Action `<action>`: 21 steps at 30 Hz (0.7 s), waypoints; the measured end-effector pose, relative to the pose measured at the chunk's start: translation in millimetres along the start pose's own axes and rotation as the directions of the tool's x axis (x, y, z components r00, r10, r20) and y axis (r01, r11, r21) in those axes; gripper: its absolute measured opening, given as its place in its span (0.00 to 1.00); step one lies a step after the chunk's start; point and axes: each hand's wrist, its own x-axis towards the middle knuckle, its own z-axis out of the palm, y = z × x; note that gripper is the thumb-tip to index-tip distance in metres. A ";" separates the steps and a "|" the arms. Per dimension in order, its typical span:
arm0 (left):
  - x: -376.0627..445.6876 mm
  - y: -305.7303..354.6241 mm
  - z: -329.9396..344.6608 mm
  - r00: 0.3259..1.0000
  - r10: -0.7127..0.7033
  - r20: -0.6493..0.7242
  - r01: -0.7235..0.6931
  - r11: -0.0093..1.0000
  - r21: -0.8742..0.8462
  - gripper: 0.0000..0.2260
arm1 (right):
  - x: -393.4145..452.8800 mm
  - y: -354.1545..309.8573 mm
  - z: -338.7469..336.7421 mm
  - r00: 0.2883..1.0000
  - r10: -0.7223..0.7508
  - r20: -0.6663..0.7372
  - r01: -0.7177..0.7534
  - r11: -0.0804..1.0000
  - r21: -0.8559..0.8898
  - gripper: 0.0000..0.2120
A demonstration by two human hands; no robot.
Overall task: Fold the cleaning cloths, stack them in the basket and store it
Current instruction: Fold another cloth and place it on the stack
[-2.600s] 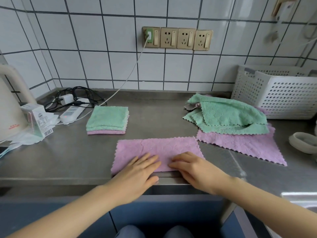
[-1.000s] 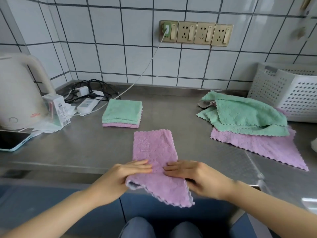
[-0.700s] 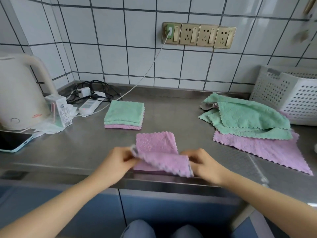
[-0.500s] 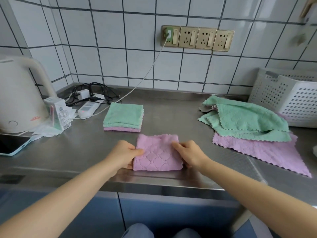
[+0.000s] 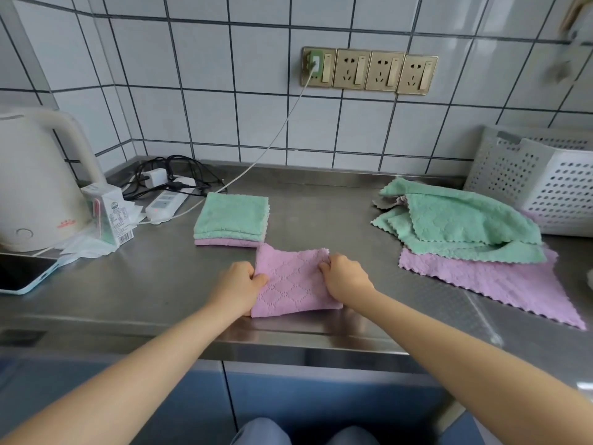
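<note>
A folded pink cloth (image 5: 290, 282) lies on the steel counter (image 5: 167, 284) near its front edge. My left hand (image 5: 239, 282) pinches its left edge and my right hand (image 5: 345, 276) pinches its upper right corner. Just behind it sits a neat stack of folded cloths (image 5: 231, 218), green on top and pink at the bottom. To the right lies a loose pile of green cloths (image 5: 462, 223) over an unfolded pink cloth (image 5: 500, 284). The white perforated basket (image 5: 545, 184) stands at the back right against the wall.
A white kettle (image 5: 35, 181) stands at the far left with a small carton (image 5: 109, 215) and crumpled paper beside it. A phone (image 5: 22, 276) lies at the left edge. A power strip (image 5: 167, 202) and tangled cables sit by the wall.
The pink cloth went from a long strip hanging over the counter edge to a small folded square. Both hands now grip its sides and it has shifted slightly toward the folded stack.
</note>
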 end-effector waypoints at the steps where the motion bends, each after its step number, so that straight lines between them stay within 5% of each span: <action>1: 1.6 0.3 0.4 1.000 -0.011 0.009 0.011 1.000 0.013 0.18 | -0.5 -2.5 -0.5 1.000 0.021 0.005 -0.021 1.000 -0.009 0.18; 5: 1.1 2.8 0.0 1.000 -0.011 -0.008 0.012 0.998 0.065 0.14 | -6.1 -6.7 -2.7 0.998 0.043 -0.044 -0.047 0.995 -0.087 0.15; 7: -7.0 7.4 -2.4 0.995 0.054 -0.087 -0.030 0.966 0.258 0.13 | -13.3 -7.4 -4.0 0.978 -0.115 -0.172 0.062 0.956 -0.287 0.12; 9: -11.9 7.2 -1.2 0.954 0.246 -0.170 -0.143 0.875 0.464 0.19 | -18.2 -5.5 -5.3 0.887 -0.340 -0.311 0.146 0.847 -0.511 0.14; 11: -12.4 3.3 2.0 0.858 0.493 -0.141 -0.360 0.774 0.521 0.21 | -17.1 -2.7 -2.8 0.806 -0.470 -0.360 0.216 0.800 -0.560 0.14; 13: -9.2 -3.4 3.9 0.790 0.613 -0.009 -0.525 0.684 0.506 0.20 | -12.5 2.9 4.3 0.755 -0.594 -0.276 0.370 0.735 -0.568 0.07; 16: -9.9 -7.3 4.2 0.844 0.485 0.230 -0.534 0.722 0.439 0.26 | -9.1 13.4 9.3 0.752 -0.653 -0.087 0.548 0.694 -0.468 0.23; 21: -10.3 -19.9 1.9 0.919 0.245 0.308 -0.364 0.828 0.426 0.28 | -9.8 31.0 0.0 0.870 -0.485 0.092 0.476 0.774 -0.417 0.41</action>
